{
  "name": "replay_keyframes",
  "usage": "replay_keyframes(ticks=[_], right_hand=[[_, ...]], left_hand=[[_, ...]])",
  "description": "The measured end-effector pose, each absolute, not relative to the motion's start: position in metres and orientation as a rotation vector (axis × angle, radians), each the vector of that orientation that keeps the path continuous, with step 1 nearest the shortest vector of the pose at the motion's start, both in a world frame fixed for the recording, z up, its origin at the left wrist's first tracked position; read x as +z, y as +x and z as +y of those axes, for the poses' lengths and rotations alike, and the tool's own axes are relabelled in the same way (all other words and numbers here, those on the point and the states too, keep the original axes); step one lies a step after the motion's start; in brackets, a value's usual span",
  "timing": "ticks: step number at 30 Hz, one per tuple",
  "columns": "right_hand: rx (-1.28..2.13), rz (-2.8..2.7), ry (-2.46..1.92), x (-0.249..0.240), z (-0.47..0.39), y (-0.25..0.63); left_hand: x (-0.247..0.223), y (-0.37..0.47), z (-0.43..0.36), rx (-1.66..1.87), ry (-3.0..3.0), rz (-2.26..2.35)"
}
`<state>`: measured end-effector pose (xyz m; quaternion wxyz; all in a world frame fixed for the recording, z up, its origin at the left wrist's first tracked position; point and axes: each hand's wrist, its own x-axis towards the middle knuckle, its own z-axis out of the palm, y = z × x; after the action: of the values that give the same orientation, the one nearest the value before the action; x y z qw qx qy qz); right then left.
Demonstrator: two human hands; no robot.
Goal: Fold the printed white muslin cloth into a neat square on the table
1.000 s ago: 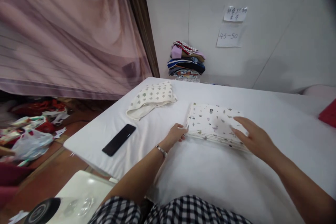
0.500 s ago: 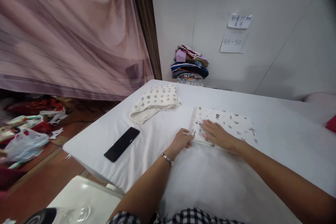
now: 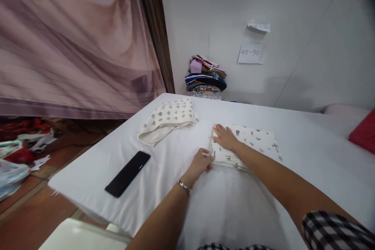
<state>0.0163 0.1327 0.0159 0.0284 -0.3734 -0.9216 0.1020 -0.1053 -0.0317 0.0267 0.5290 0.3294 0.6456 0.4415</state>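
A folded white cloth (image 3: 258, 140) printed with small grey-green motifs lies flat on the white-covered table (image 3: 84, 166). My right hand (image 3: 225, 137) rests palm down across its left part, fingers spread toward the far left corner. At the near left corner, the fingers of my left hand (image 3: 202, 162) are closed on the cloth's edge, with the thumb beside the layers. Farther left lies a second white cloth (image 3: 170, 117) with grey tree-like prints, loosely folded and apart from both hands.
A black phone (image 3: 128, 174) lies on the table's left side. Behind the far edge stands a stack of folded clothes (image 3: 206, 78) against the wall. A red item (image 3: 363, 133) is at the far right. A pink curtain (image 3: 73, 39) hangs at left, above plastic bags (image 3: 11, 177) on the floor.
My right hand has slid over the cloth toward its far left edge and lies flatter. My left hand stays at the near corner. The view has shifted slightly to the right.
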Motion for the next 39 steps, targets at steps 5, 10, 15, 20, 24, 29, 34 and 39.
replay_keyframes(ticks=[5, 10, 15, 20, 24, 29, 34, 39], right_hand=[[0.367, -2.807, -1.217, 0.029, 0.138, 0.024], [0.393, -2.806, -1.301, 0.030, 0.139, 0.029], [0.399, -2.782, -1.314, 0.045, 0.147, 0.052], [0.227, -2.695, -1.566, 0.038, 0.164, 0.110], [0.247, -2.673, -1.615, 0.019, 0.173, 0.131], [0.350, -2.644, -1.640, 0.028, 0.173, 0.130], [0.416, -2.599, -1.532, 0.052, 0.139, 0.153], [0.337, -2.622, -1.447, 0.043, 0.086, 0.196]], left_hand=[[0.024, -0.107, -0.030, 1.074, 0.770, 1.533], [0.026, -0.109, -0.029, 1.071, 0.770, 1.537], [0.017, -0.112, -0.025, 1.061, 0.763, 1.564], [0.004, -0.115, -0.020, 1.089, 0.768, 1.575], [0.007, -0.116, -0.021, 1.073, 0.783, 1.560], [0.022, -0.113, -0.026, 1.039, 0.784, 1.558], [0.030, -0.108, -0.028, 1.038, 0.800, 1.587], [0.026, -0.107, -0.027, 1.035, 0.874, 1.646]])
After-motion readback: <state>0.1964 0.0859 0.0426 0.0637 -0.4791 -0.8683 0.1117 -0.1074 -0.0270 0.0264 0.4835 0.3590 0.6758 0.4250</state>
